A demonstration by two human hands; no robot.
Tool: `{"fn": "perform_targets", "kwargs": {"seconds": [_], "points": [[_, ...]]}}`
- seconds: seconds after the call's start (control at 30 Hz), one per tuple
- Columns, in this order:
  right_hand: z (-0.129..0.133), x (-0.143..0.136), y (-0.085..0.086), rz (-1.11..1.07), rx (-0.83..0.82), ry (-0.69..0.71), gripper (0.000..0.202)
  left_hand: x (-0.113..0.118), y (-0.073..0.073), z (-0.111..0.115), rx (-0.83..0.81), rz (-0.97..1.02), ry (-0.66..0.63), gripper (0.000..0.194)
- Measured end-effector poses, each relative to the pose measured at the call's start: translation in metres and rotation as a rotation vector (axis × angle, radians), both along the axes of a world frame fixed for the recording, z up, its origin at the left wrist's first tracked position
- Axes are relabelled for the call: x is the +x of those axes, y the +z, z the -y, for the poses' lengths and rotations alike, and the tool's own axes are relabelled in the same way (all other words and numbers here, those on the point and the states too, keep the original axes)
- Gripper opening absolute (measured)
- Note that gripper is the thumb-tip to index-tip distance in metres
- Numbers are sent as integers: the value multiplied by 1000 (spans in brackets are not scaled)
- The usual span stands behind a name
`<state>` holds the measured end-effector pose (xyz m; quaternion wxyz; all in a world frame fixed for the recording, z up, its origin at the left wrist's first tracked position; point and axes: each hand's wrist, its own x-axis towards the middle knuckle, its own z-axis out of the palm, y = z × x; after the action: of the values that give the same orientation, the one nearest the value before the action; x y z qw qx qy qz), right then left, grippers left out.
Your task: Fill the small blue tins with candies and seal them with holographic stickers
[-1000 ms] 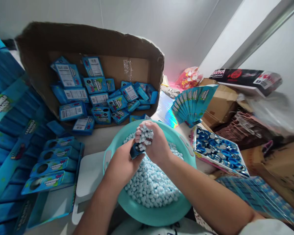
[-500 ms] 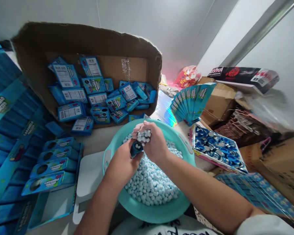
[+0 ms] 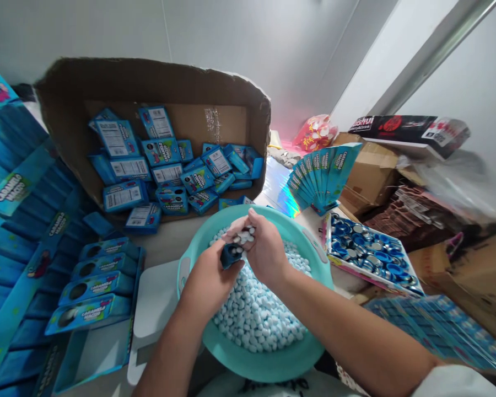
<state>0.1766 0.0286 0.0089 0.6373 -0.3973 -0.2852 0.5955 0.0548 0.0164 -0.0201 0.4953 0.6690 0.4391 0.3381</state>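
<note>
Right hand (image 3: 268, 251), cupped around loose pale pieces (image 3: 244, 237), meets a dark blue container's mouth.

Its fingers curl up around the pieces, some of which sit at the opening of the dark blue container (image 3: 228, 259); the left hand (image 3: 206, 273) is wrapped around that container, above a teal basin (image 3: 258, 366) heaped with similar pieces. Left of the basin, a white flat-topped device (image 3: 159, 298) stands on the bench (image 3: 171, 236), near a row of blue boxes (image 3: 97, 285).
</note>
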Motion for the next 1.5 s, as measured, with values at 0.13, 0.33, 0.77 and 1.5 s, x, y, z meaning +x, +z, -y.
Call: {"fn": "perform_targets", "kwargs": {"seconds": [0.13, 0.33, 0.77, 1.5], "points": [[0, 0, 1, -12, 6, 41, 38, -1, 2, -1, -1, -76, 22, 40], [2, -1, 3, 57, 86, 168, 55, 0, 3, 0, 24, -188, 78, 35], [18, 39, 0, 1008, 348, -23, 18, 1, 1, 1, -47, -158, 95, 44], [34, 56, -26, 1577, 228, 779, 32, -89, 31, 56, 315, -309, 859, 30]]}}
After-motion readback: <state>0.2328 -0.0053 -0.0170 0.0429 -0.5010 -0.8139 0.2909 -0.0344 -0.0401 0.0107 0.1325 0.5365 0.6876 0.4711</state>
